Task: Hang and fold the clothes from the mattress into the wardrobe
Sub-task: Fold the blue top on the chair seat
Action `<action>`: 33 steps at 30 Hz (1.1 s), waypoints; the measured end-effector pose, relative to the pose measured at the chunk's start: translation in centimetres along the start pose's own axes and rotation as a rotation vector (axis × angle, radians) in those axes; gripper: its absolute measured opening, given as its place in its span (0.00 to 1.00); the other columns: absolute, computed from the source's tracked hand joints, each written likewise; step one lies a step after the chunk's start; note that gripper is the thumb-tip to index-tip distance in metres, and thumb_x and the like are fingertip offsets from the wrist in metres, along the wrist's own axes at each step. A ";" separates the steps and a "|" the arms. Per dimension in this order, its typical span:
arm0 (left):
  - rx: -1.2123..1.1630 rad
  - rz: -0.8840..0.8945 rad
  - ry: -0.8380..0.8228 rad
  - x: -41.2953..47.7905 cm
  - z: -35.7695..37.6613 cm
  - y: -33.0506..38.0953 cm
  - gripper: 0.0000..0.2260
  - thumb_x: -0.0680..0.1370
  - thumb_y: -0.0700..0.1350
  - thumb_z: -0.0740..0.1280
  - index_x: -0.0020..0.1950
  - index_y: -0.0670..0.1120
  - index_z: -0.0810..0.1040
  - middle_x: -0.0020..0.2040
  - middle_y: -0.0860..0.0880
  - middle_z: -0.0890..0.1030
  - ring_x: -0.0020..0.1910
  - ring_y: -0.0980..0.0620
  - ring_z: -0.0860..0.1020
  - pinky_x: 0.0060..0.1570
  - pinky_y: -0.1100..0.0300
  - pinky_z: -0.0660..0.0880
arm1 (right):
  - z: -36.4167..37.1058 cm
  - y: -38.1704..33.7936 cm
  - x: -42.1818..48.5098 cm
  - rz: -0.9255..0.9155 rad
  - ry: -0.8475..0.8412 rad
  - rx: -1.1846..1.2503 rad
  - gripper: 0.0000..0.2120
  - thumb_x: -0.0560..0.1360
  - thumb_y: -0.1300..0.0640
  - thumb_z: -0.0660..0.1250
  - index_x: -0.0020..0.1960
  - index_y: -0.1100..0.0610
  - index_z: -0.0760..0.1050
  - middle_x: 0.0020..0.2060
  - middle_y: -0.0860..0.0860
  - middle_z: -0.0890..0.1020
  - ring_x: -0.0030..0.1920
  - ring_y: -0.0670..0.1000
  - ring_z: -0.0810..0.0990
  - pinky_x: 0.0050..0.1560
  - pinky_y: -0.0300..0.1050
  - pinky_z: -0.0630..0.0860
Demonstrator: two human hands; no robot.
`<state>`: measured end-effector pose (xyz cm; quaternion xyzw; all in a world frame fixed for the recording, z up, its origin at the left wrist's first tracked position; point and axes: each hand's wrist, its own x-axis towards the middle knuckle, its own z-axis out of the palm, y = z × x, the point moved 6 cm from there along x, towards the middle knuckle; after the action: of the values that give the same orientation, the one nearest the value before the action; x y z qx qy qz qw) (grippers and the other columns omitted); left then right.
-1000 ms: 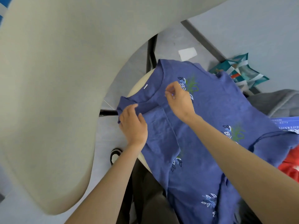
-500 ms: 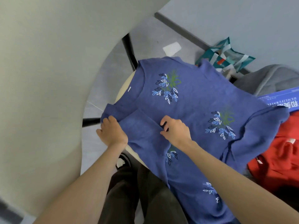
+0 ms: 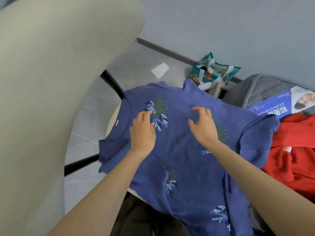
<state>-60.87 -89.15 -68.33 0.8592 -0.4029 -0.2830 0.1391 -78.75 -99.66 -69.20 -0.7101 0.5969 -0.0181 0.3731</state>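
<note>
1. The blue leaf-print T-shirt (image 3: 187, 159) lies spread on a pale round tabletop (image 3: 111, 124), its hem hanging off the near edge.
2. Left hand (image 3: 143, 132) and right hand (image 3: 204, 128) are over its chest, fingers loosely spread, pinching nothing.
3. Hard smoothing could drag the overhanging shirt floorward.
4. Count: one blue shirt, one red garment (image 3: 298, 159), one grey garment (image 3: 264, 89), two hands.

Head view, close down onto shirt (image 3: 184, 160)

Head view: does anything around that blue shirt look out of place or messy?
A few things. A white paper scrap lies loose on the floor, a crumpled teal bag slumps against the wall, and a red garment sits in a heap beside the blue shirt.
</note>
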 end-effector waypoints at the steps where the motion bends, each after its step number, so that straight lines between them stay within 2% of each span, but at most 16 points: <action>1: -0.026 0.067 -0.025 1.0 0.2 1.0 0.19 0.81 0.42 0.60 0.72 0.48 0.65 0.69 0.49 0.67 0.64 0.45 0.69 0.58 0.49 0.69 | -0.4 0.2 0.8 -0.006 -0.005 -0.007 0.21 0.77 0.59 0.64 0.69 0.56 0.65 0.68 0.53 0.64 0.46 0.58 0.78 0.47 0.53 0.75; 3: -0.038 0.159 -0.067 3.1 0.5 2.6 0.19 0.81 0.41 0.59 0.73 0.47 0.64 0.71 0.49 0.64 0.65 0.44 0.68 0.60 0.49 0.69 | -1.0 0.6 2.5 -0.007 -0.030 -0.019 0.24 0.78 0.60 0.64 0.72 0.56 0.62 0.72 0.54 0.60 0.46 0.57 0.78 0.46 0.49 0.73; 6: 0.021 0.174 -0.118 6.7 1.1 3.7 0.20 0.82 0.43 0.57 0.75 0.47 0.62 0.76 0.49 0.57 0.70 0.45 0.62 0.62 0.49 0.68 | -1.3 0.6 4.7 -0.027 -0.082 -0.054 0.27 0.79 0.58 0.63 0.75 0.53 0.58 0.74 0.53 0.58 0.40 0.52 0.74 0.44 0.46 0.71; 9: 0.083 0.172 -0.185 10.1 1.8 3.9 0.21 0.82 0.44 0.57 0.76 0.47 0.60 0.76 0.47 0.56 0.71 0.43 0.60 0.61 0.46 0.68 | -0.9 0.2 6.2 -0.071 -0.115 -0.152 0.23 0.79 0.55 0.62 0.73 0.51 0.63 0.69 0.54 0.61 0.41 0.53 0.73 0.41 0.47 0.72; 13: 0.151 0.238 -0.177 12.5 1.9 3.5 0.19 0.79 0.39 0.63 0.70 0.46 0.68 0.63 0.45 0.68 0.62 0.44 0.67 0.50 0.48 0.71 | -0.7 -0.2 6.9 -0.107 -0.037 -0.272 0.09 0.79 0.58 0.61 0.59 0.55 0.72 0.56 0.54 0.68 0.47 0.59 0.73 0.38 0.49 0.69; 15: 0.152 0.297 -0.151 12.5 1.6 3.5 0.13 0.78 0.37 0.64 0.61 0.45 0.73 0.56 0.46 0.74 0.57 0.44 0.70 0.45 0.48 0.72 | -0.7 -0.2 6.8 -0.063 -0.033 -0.334 0.07 0.80 0.58 0.58 0.56 0.56 0.72 0.53 0.53 0.72 0.48 0.59 0.74 0.36 0.48 0.66; 17: 0.248 0.345 -0.153 11.9 1.4 3.3 0.06 0.79 0.41 0.63 0.54 0.46 0.77 0.51 0.47 0.79 0.53 0.43 0.73 0.44 0.50 0.70 | -0.8 -0.1 6.3 -0.009 -0.094 -0.391 0.07 0.79 0.57 0.58 0.54 0.56 0.72 0.52 0.52 0.75 0.49 0.58 0.75 0.37 0.47 0.64; 18: 0.320 0.379 -0.156 11.5 1.4 3.3 0.08 0.80 0.46 0.61 0.51 0.46 0.79 0.49 0.47 0.80 0.52 0.43 0.74 0.45 0.51 0.68 | -0.8 -0.1 6.0 0.015 -0.125 -0.403 0.07 0.77 0.57 0.59 0.53 0.55 0.72 0.51 0.51 0.76 0.49 0.58 0.76 0.38 0.46 0.64; 20: 0.456 0.400 -0.228 10.8 1.8 3.0 0.18 0.82 0.52 0.55 0.45 0.47 0.81 0.43 0.48 0.83 0.49 0.43 0.77 0.48 0.52 0.65 | -1.1 -0.1 5.2 0.056 -0.150 -0.406 0.07 0.76 0.53 0.60 0.52 0.55 0.70 0.46 0.52 0.79 0.46 0.59 0.77 0.39 0.46 0.65; 22: 0.438 0.328 -0.326 10.3 2.2 2.2 0.20 0.83 0.54 0.51 0.43 0.47 0.79 0.40 0.50 0.83 0.46 0.45 0.79 0.50 0.51 0.67 | -1.0 0.1 4.9 0.126 -0.139 -0.309 0.11 0.77 0.48 0.57 0.54 0.54 0.65 0.41 0.52 0.80 0.44 0.59 0.76 0.39 0.48 0.65; 25: 0.216 0.172 -0.264 11.1 1.9 1.9 0.12 0.80 0.55 0.59 0.50 0.46 0.66 0.41 0.49 0.82 0.45 0.45 0.79 0.40 0.51 0.71 | -0.7 0.3 5.7 0.236 -0.111 -0.065 0.18 0.78 0.42 0.58 0.63 0.50 0.61 0.35 0.48 0.83 0.48 0.56 0.78 0.44 0.50 0.71; 27: 0.045 0.005 -0.187 12.2 1.3 1.7 0.23 0.76 0.57 0.66 0.59 0.46 0.60 0.44 0.47 0.82 0.46 0.42 0.78 0.36 0.52 0.70 | -0.6 0.0 6.9 0.254 -0.109 0.051 0.20 0.76 0.42 0.63 0.61 0.50 0.63 0.29 0.47 0.82 0.44 0.54 0.81 0.47 0.50 0.75; 29: -0.037 -0.093 -0.185 13.4 1.5 1.4 0.34 0.73 0.58 0.69 0.69 0.49 0.52 0.43 0.46 0.82 0.43 0.41 0.80 0.38 0.51 0.75 | -0.3 -0.5 8.0 0.285 -0.129 0.140 0.17 0.75 0.48 0.67 0.58 0.52 0.65 0.25 0.46 0.81 0.32 0.47 0.81 0.41 0.46 0.77; 30: -0.069 -0.117 -0.214 13.9 1.8 1.4 0.35 0.72 0.59 0.69 0.70 0.50 0.52 0.41 0.46 0.83 0.40 0.41 0.81 0.40 0.50 0.78 | 0.0 -0.6 8.4 0.314 -0.154 0.185 0.14 0.75 0.51 0.67 0.56 0.54 0.67 0.23 0.46 0.80 0.25 0.44 0.78 0.35 0.42 0.75; 32: -0.193 -0.159 -0.310 14.6 2.4 1.6 0.25 0.75 0.55 0.68 0.65 0.48 0.61 0.34 0.49 0.82 0.31 0.44 0.80 0.40 0.50 0.80 | 0.5 -0.6 9.0 0.408 -0.213 0.314 0.08 0.76 0.56 0.66 0.52 0.57 0.70 0.21 0.46 0.79 0.18 0.42 0.72 0.23 0.36 0.70; 33: -0.263 -0.180 -0.338 14.9 2.6 1.7 0.19 0.76 0.52 0.67 0.61 0.49 0.64 0.32 0.50 0.81 0.28 0.47 0.79 0.38 0.51 0.81 | 0.6 -0.5 9.0 0.456 -0.226 0.390 0.05 0.76 0.58 0.65 0.50 0.57 0.71 0.21 0.46 0.79 0.17 0.43 0.71 0.22 0.34 0.68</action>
<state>-55.79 -101.70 -75.22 0.8066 -0.3017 -0.4842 0.1545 -75.43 -107.14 -73.14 -0.4706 0.6806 0.0309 0.5606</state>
